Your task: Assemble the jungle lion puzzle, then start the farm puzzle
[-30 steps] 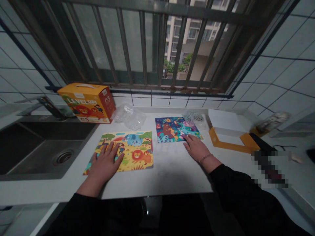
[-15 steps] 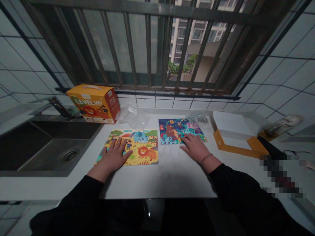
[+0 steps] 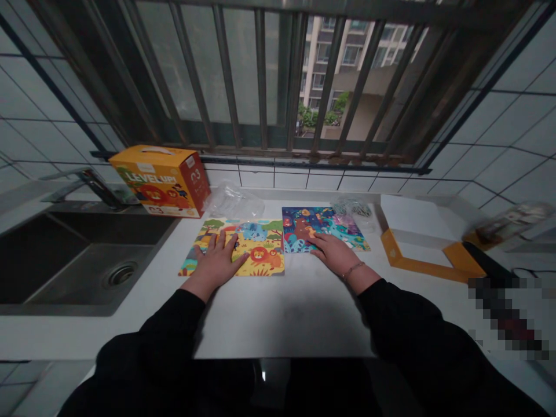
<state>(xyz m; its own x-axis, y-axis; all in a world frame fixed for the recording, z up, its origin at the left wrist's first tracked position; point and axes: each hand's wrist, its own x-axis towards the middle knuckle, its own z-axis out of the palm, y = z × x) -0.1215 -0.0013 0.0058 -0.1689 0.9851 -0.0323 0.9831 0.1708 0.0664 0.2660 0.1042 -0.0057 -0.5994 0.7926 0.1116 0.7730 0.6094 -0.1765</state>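
My left hand (image 3: pixel 217 263) lies flat with spread fingers on a yellow picture board with lions and elephants (image 3: pixel 260 266). My right hand (image 3: pixel 336 255) rests with its fingers apart on the lower edge of a dark blue picture board with a bear (image 3: pixel 299 226). The two boards lie side by side on the white counter (image 3: pixel 282 318), their near corners touching or almost touching. Neither hand grips anything.
An orange box (image 3: pixel 160 182) stands at the back left beside a clear plastic bag (image 3: pixel 237 202). Another clear bag (image 3: pixel 356 211) touches the blue board. An open orange-and-white box (image 3: pixel 417 260) lies right; a sink (image 3: pixel 87 266) is left.
My left hand and the yellow board have moved right and away from me, up against the blue board. My right hand has shifted slightly left over the blue board.
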